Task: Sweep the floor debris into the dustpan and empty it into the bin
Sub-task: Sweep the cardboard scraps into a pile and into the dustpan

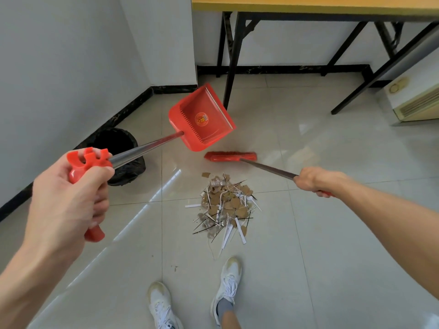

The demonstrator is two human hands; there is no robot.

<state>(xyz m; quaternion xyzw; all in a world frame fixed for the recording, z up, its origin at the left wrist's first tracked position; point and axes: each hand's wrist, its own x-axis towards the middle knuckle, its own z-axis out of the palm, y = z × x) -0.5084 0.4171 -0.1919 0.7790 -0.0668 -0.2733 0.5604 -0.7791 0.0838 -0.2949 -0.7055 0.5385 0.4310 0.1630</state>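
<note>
The debris pile (225,207) of cardboard scraps, paper strips and thin dark sticks lies on the tiled floor (332,233). Just beyond the pile is the red broom head (230,156); the right hand (313,181) is clenched round its handle, to the pile's right. Farther beyond, the red dustpan (202,117) is tilted, and the left hand (69,193) grips its red handle end. The black-lined bin (118,153) stands left of the pile by the wall. White shoes (228,281) stand on its near side.
</note>
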